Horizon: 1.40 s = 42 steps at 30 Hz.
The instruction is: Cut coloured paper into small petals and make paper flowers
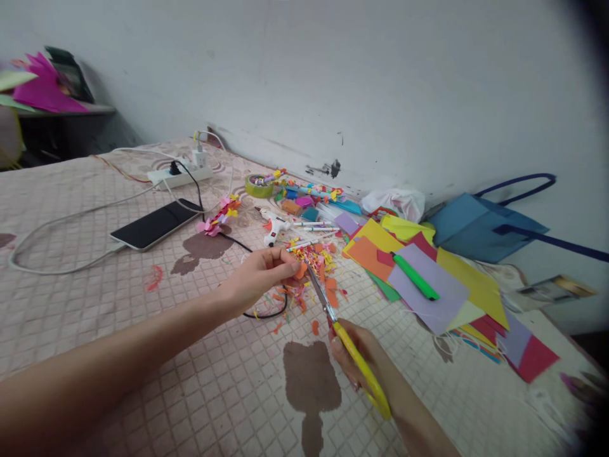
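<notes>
Between the fingertips of my left hand (261, 277) is a small piece of orange paper (301, 271). My right hand (358, 357) grips a pair of scissors (354, 352) by the yellow handles. The metal blades point up and to the left, their tips right at the edge of the orange paper. Whether the blades are parted is too small to tell. Below and behind the left fingertips lies a heap of paper scraps (316, 260) in orange, yellow and pink, with larger orange pieces (332, 293) beside the blades.
A white glue gun (272, 226) lies beyond my left hand, its black cord looping beneath. Left are a tablet (157, 225) and a power strip (179, 178). Right are coloured paper sheets (428, 285), a green marker (415, 277) and a blue bag (480, 225). Tape (259, 185) sits near the wall.
</notes>
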Tool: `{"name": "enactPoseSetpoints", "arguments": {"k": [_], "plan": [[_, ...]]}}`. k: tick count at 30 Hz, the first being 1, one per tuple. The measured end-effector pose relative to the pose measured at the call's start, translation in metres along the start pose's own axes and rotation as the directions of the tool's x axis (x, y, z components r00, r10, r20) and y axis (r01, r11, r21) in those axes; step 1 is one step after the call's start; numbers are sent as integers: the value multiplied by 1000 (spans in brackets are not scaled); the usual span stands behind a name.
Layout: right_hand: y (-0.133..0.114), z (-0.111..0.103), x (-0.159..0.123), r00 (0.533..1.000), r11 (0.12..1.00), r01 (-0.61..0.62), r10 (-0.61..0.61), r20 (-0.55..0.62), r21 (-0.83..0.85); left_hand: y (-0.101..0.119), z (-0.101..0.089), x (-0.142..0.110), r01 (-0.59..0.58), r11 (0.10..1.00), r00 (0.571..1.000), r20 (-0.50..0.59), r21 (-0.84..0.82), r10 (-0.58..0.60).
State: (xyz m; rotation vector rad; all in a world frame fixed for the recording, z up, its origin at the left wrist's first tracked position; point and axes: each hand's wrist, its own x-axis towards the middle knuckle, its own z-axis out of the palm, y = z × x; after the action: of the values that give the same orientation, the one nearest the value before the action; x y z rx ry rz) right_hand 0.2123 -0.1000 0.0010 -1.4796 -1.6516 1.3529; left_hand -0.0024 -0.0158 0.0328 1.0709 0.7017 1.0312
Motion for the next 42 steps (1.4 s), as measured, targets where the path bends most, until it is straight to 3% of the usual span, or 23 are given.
{"name": "enactPoseSetpoints", "arguments": {"k": [5, 10, 14, 20, 25, 29, 32, 42], "plan": [[-5, 0, 6, 993, 993, -44, 55, -101, 108, -3, -2, 2, 25, 1000, 999, -21, 17, -24], [-6, -12, 17, 944, 915, -40, 167, -286, 402, -9, -4, 2, 69, 994, 997, -25, 87, -67], [-3, -15, 21, 936, 867, -47, 211, -280, 496, -12, -2, 0, 87, 984, 996, -26, 155, -84], [-8, -7, 21, 945, 877, -75, 215, -248, 475, -13, -2, -1, 134, 977, 991, 9, 167, -137], [-6, -5, 20, 952, 868, -70, 205, -227, 492, -20, -2, -2, 164, 984, 983, 77, 68, -169], [-3, -3, 20, 970, 881, -23, 134, -202, 473, -23, 3, -6, 257, 966, 962, 92, -8, -255], [-4, 1, 20, 966, 907, 54, 58, -250, 418, -25, 9, -10, 297, 954, 952, 85, -31, -294], [-20, 16, 17, 924, 946, 171, -58, -377, 276, -34, 24, -19, 236, 959, 967, 55, 159, -248]]}}
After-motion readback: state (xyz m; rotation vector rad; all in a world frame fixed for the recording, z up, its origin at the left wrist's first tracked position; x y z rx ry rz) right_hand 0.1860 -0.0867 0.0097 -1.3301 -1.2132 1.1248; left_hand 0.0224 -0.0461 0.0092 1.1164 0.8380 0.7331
